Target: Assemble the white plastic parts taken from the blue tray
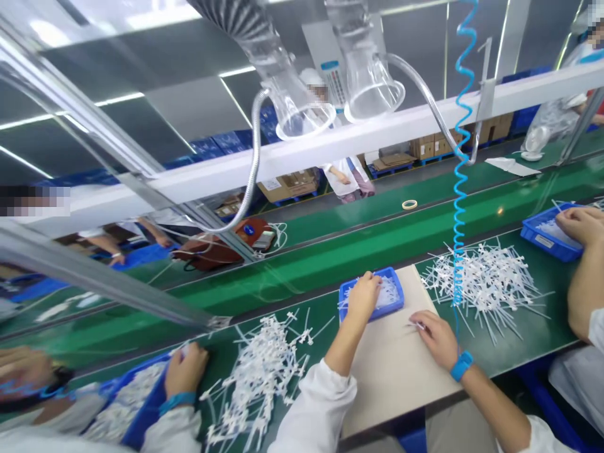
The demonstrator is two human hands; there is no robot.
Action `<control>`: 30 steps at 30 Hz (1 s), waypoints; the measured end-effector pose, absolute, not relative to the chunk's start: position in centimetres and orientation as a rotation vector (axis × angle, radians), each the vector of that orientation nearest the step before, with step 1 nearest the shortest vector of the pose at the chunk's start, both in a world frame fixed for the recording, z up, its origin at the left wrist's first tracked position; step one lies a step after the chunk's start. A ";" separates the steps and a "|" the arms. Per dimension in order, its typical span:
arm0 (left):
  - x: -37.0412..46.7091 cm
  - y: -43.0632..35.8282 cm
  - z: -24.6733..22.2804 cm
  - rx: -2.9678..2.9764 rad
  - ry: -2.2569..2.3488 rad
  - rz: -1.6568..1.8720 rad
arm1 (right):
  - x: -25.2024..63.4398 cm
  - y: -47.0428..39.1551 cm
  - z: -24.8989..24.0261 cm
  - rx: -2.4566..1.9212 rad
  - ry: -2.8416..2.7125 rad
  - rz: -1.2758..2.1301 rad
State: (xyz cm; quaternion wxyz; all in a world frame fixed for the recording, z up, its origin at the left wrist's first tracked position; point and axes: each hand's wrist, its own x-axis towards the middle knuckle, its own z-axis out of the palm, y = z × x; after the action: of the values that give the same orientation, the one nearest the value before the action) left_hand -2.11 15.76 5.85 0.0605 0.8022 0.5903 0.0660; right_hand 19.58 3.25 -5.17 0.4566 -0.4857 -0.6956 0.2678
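Observation:
My left hand (364, 297) reaches over a small blue tray (395, 304) that holds small white plastic pieces (387, 291). Its fingers are curled together above the contents, and what they grip, if anything, is hidden. My right hand (436, 340), with a blue band at the wrist, hovers above a beige board (389, 358). Between its thumb and fingers it pinches a small white plastic part (415, 324), partly covered by the fingers. To the right of the board lies a pile of white parts with thin stems (486, 283). Another such pile (264, 365) lies on the left.
A co-worker's hand (186, 371) rests at a blue bin (141, 402) on the left. Another co-worker's hand (582, 225) is over a blue tray (542, 238) at right. A coiled blue hose (460, 189) hangs near my right hand. Clear extraction hoods (375, 100) hang above.

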 end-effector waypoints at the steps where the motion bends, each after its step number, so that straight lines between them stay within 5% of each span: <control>1: -2.1 15.8 5.9 2.426 1.788 0.207 | 19.5 3.2 -5.6 -1.198 -1.728 0.655; 20: -1.5 16.9 5.5 2.203 1.612 0.996 | 20.0 3.2 -8.2 -1.112 -1.924 0.491; 30: -1.2 16.2 5.8 2.101 1.491 1.261 | 21.9 2.2 -4.3 -1.260 -2.053 0.507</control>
State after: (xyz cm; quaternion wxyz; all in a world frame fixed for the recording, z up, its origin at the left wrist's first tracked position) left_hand -1.25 16.25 5.83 0.1362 0.7256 0.5151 0.4354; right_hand 21.87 2.22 -4.32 0.3334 -0.4826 -0.7863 0.1943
